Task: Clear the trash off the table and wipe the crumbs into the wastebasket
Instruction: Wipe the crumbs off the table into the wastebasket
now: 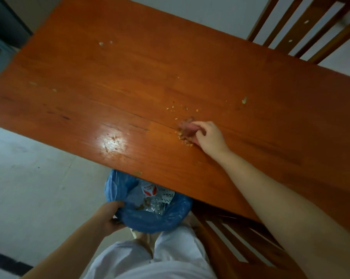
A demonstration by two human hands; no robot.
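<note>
Right hand point(207, 137) is on the wooden table point(109, 81), fingers curled on a blurred pinkish wad, maybe a cloth point(187, 129), right beside a crumb pile point(185, 140); more crumbs scattered just beyond. Left hand point(111, 216) grips the rim of the blue-lined wastebasket point(150, 216) below the table's near edge, wrappers inside.

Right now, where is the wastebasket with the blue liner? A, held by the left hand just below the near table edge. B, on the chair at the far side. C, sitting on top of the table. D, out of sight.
A: the left hand grips the rim of the wastebasket, which sits under the near edge of the table, while the right hand gathers crumbs above.
</note>
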